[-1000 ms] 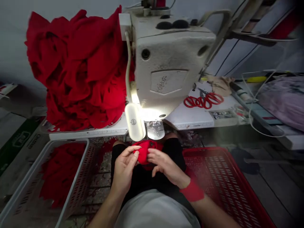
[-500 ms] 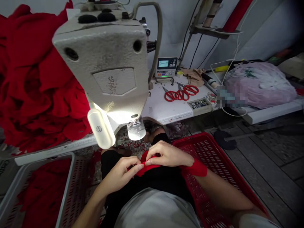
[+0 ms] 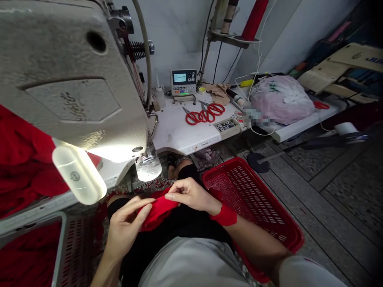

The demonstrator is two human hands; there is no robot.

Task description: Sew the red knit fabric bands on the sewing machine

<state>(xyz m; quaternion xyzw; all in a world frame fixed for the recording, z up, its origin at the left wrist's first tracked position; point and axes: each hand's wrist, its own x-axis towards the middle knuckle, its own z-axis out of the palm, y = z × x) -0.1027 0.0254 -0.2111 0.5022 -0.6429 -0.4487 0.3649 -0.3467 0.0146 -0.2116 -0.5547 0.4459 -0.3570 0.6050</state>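
Note:
A piece of red cloth (image 3: 158,209) stretches between my two hands above my lap. My left hand (image 3: 127,223) pinches its left end between thumb and fingers. On the other side, my right hand (image 3: 191,195) grips the upper right part of the cloth, thumb against the fingers. A red band (image 3: 226,214) goes round my right wrist. Just beyond my hands is the sewing machine (image 3: 74,79), with its lit lamp (image 3: 79,175) and a clear guard (image 3: 148,169) at the needle area.
Several red-handled scissors (image 3: 205,114) lie on the white table (image 3: 176,137) near a control panel (image 3: 183,81). A red basket (image 3: 254,191) stands at my right, a grey basket (image 3: 61,239) at my left. Red cloth (image 3: 18,159) is heaped behind the machine.
My hands have moved apart, and more of the red cloth shows between them. The view has shifted to the right and closer to the machine.

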